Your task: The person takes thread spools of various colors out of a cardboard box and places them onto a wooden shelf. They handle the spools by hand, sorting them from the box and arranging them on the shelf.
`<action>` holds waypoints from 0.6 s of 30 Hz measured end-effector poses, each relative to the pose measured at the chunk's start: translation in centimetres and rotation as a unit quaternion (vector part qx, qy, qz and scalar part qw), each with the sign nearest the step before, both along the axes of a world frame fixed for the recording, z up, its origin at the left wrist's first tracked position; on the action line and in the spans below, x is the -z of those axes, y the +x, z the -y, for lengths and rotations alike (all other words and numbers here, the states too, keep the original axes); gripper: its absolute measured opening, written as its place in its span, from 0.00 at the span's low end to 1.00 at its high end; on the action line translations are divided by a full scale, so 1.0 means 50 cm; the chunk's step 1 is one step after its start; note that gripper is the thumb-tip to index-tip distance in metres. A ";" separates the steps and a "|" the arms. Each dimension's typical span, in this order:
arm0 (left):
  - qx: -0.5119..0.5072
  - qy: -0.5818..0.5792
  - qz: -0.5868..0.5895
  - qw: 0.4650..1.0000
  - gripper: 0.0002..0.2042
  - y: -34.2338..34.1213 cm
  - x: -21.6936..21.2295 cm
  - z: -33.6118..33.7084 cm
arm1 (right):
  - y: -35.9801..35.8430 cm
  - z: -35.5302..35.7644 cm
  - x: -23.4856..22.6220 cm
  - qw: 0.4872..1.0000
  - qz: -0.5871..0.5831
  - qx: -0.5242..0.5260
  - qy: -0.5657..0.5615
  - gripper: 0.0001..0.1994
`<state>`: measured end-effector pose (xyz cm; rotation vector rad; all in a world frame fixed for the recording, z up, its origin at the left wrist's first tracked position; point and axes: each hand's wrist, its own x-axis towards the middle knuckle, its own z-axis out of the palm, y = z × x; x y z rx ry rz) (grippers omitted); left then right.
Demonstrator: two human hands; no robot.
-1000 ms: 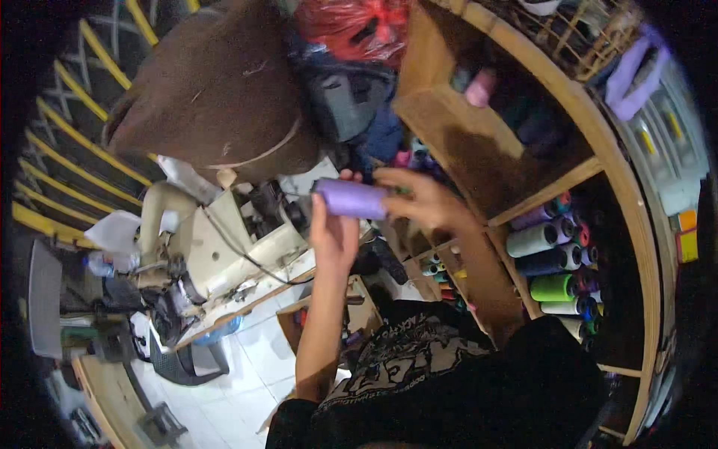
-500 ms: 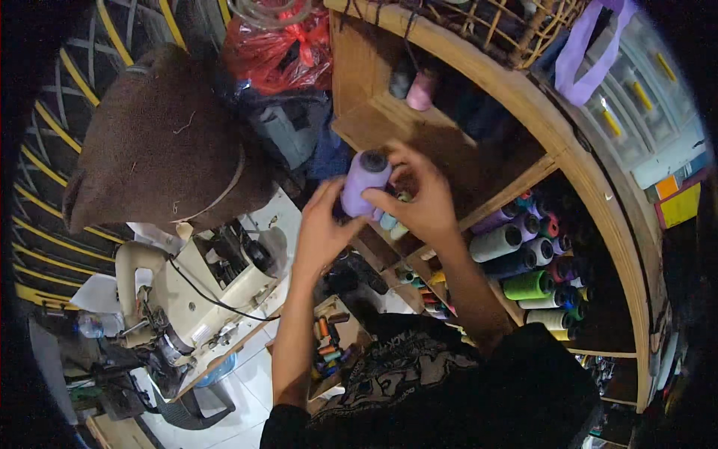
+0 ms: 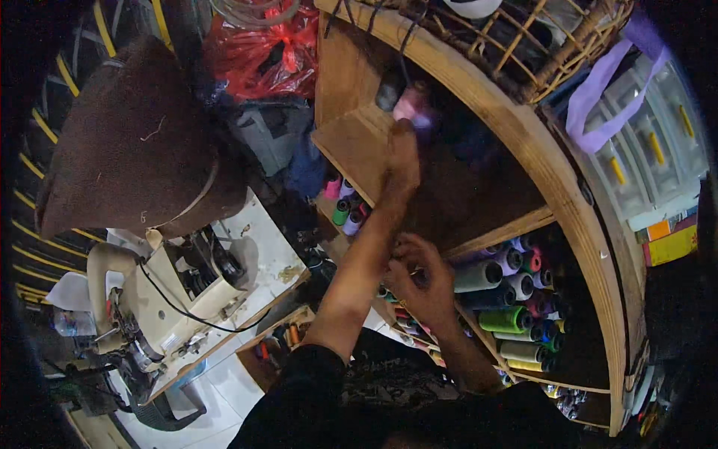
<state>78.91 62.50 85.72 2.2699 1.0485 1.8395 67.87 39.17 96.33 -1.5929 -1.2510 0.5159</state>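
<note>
My left hand [image 3: 402, 159] reaches up into the upper compartment of a wooden shelf [image 3: 479, 97]. Its fingertips are on a purple thread spool [image 3: 416, 109], which is blurred and sits deep in the dark compartment beside a dark spool [image 3: 389, 90]. My right hand [image 3: 421, 280] hovers lower down, fingers loosely curled and holding nothing, in front of the shelf row of lying thread cones [image 3: 508, 299] in grey, green, purple and red.
A cream sewing machine [image 3: 161, 299] stands on a table at the lower left, under a brown cloth-covered mound [image 3: 134, 142]. A red plastic bag [image 3: 262, 52] hangs above. A wicker basket [image 3: 538, 37] and a clear drawer box [image 3: 651, 142] sit on top of the shelf.
Both hands held the purple spool in front of the shelf before. My left hand has now carried it up into the upper compartment, and my right hand has let go and dropped to the cone row.
</note>
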 end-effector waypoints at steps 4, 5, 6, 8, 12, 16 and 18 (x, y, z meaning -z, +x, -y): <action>-0.098 -0.015 -0.004 0.995 0.11 0.006 0.005 -0.018 | 0.012 0.012 0.027 0.998 0.021 -0.043 -0.036 0.19; -0.111 -0.020 -0.005 0.994 0.11 0.009 0.001 -0.019 | 0.011 0.009 0.028 0.999 0.002 -0.038 -0.039 0.18; -0.032 -0.146 -0.079 0.986 0.09 0.021 -0.030 -0.018 | 0.018 0.013 0.029 0.999 -0.015 -0.029 -0.044 0.18; 0.041 -0.267 -0.147 0.951 0.09 0.023 -0.056 -0.012 | 0.023 0.018 0.024 0.998 0.001 -0.022 -0.061 0.17; -0.050 -0.148 -0.106 0.982 0.02 0.025 -0.070 -0.002 | 0.021 0.024 -0.005 0.998 0.030 -0.006 -0.056 0.15; -0.130 -0.094 -0.135 0.978 0.01 0.045 -0.056 -0.015 | 0.022 0.046 0.006 0.997 -0.060 -0.014 -0.043 0.13; -0.140 -0.098 -0.105 0.980 0.02 0.065 -0.055 -0.014 | 0.015 0.057 -0.007 0.994 -0.074 0.029 -0.070 0.12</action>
